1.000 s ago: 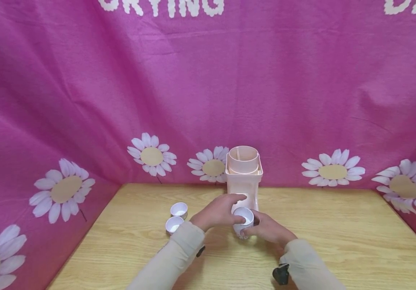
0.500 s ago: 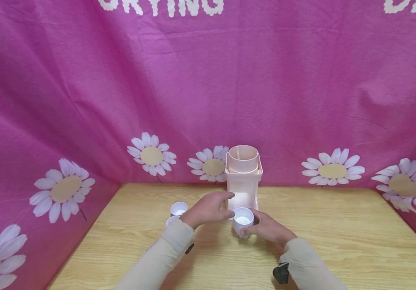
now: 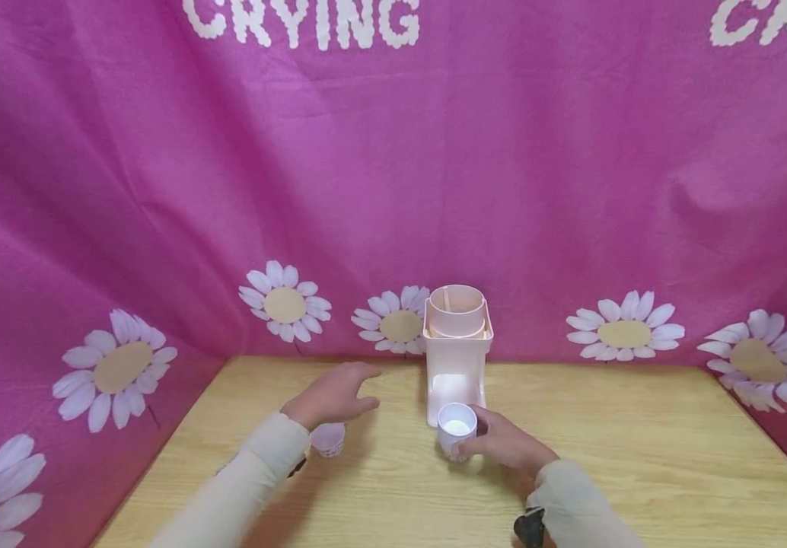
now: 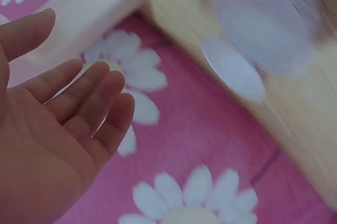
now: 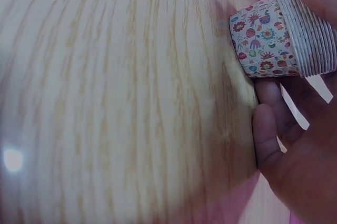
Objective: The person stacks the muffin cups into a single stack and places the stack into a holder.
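My right hand (image 3: 511, 443) grips a stack of small paper cups (image 3: 457, 435) that stands mouth up on the table. In the right wrist view the stack (image 5: 266, 39) has a colourful flower print and several nested rims, with fingers and thumb around it. My left hand (image 3: 333, 397) is in the air to the left, fingers extended and holding nothing. Just below it, in the head view, a paper cup (image 3: 328, 440) stands partly covered by the wrist. Two blurred cups, a nearer cup (image 4: 263, 24) and a farther cup (image 4: 234, 71), show in the left wrist view.
A pale pink dispenser-like holder (image 3: 457, 358) with a round open tube on top stands behind the cup stack. The wooden table (image 3: 640, 441) ends at a pink flowered cloth (image 3: 517, 190) at the back and sides.
My left hand has drawn away from the cup stack and moved left, over the separate cups, covering one of them. The right hand keeps its grip on the stack. The head view has tilted slightly up.
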### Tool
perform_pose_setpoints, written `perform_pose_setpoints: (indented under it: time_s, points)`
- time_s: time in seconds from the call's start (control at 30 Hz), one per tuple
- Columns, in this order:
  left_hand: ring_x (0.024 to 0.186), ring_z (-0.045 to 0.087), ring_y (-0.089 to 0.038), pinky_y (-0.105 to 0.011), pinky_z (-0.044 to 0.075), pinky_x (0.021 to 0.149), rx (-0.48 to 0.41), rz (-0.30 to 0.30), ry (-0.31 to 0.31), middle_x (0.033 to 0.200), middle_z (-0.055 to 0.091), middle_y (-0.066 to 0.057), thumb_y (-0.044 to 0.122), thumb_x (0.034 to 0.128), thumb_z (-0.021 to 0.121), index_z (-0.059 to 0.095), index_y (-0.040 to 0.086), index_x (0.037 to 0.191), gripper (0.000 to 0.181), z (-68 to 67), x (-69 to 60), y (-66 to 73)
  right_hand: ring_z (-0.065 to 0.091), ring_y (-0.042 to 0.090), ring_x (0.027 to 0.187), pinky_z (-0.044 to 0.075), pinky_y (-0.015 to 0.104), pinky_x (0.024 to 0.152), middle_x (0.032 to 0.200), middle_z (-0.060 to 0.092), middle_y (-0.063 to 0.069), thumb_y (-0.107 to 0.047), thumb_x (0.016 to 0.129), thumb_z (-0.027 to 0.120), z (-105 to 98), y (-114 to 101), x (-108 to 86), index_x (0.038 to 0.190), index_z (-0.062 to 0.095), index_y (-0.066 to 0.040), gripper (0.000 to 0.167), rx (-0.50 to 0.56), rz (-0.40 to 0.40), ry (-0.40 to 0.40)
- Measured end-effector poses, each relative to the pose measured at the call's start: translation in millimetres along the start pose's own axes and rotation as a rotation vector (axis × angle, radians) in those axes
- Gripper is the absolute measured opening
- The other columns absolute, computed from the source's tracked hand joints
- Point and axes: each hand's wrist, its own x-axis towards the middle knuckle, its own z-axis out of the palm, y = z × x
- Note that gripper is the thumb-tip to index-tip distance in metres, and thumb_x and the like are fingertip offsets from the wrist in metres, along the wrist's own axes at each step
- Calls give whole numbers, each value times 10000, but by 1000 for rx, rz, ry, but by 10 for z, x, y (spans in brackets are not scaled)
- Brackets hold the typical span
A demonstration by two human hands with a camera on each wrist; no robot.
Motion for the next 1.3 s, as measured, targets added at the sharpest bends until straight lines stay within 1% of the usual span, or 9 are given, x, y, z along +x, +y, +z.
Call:
perform_pose_setpoints:
  time_s: [0.13, 0.37, 0.47, 0.6, 0.8, 1.0, 1.1, 1.2, 1.3]
  points:
    - [1280, 559, -348, -487, 434, 1093, 55, -27, 21, 1337, 625, -172, 164, 882, 690, 586, -28, 1318, 488, -112, -114, -141, 541, 145, 1090, 352, 409, 1040, 1199, 645, 69, -199, 804, 768, 19, -4, 3, 1361, 533, -81, 616, -4, 7, 12]
    - [1194, 615, -352, -491, 475, 1039, 140, -23, 30, 1257, 669, -174, 165, 877, 694, 615, -28, 1260, 436, -141, -248, -318, 546, 161, 1101, 377, 395, 1024, 1214, 641, 78, -190, 815, 763, 27, 0, 19, 1376, 519, -71, 623, -11, 8, -6]
    - [986, 655, -283, -445, 522, 911, 155, -34, 39, 1059, 711, -126, 166, 862, 709, 670, -6, 1112, 306, -146, -297, -377, 545, 167, 1119, 379, 393, 1027, 1234, 634, 82, -193, 827, 758, 28, 9, 29, 1384, 512, -77, 620, 4, 6, -30]
    - [765, 555, -160, -346, 488, 734, 159, -48, 38, 818, 654, -40, 153, 839, 721, 692, 25, 947, 171, -152, -376, -451, 549, 162, 1128, 383, 377, 1020, 1243, 634, 88, -199, 826, 763, 12, 22, 29, 1377, 517, -70, 617, 1, -7, -31]
    - [799, 590, -151, -340, 509, 749, 140, -48, -13, 889, 692, -61, 150, 834, 728, 706, 5, 1043, 256, -103, -531, -554, 552, 164, 1133, 384, 369, 1019, 1241, 636, 85, -208, 820, 770, -23, 37, 24, 1366, 527, -72, 613, -1, -14, -43]
    - [885, 623, -203, -406, 522, 828, 93, -59, -18, 986, 703, -103, 160, 829, 715, 682, -11, 1115, 334, -25, -563, -579, 540, 177, 1139, 373, 425, 1040, 1241, 630, 69, -213, 823, 769, -71, 1, 5, 1375, 522, -97, 615, -17, 13, -31]
    - [902, 635, -218, -420, 523, 843, 71, -68, -22, 975, 701, -87, 193, 857, 697, 687, 0, 1085, 299, 13, -594, -573, 538, 180, 1136, 368, 417, 1035, 1241, 629, 75, -218, 827, 769, -63, -26, 13, 1375, 522, -95, 613, -1, 13, -39]
    - [825, 595, -180, -378, 502, 781, 55, -90, -39, 876, 662, -31, 271, 882, 681, 678, 55, 938, 223, 58, -621, -558, 541, 176, 1128, 367, 403, 1029, 1235, 631, 73, -215, 822, 775, -42, -34, 16, 1377, 522, -97, 621, 12, 22, -43]
    - [747, 518, -144, -326, 444, 690, 30, -144, -45, 805, 610, -6, 324, 852, 715, 663, 85, 890, 247, 119, -633, -532, 542, 178, 1128, 369, 417, 1037, 1236, 632, 74, -196, 820, 775, -18, -29, 8, 1382, 518, -93, 626, 19, 29, -43]
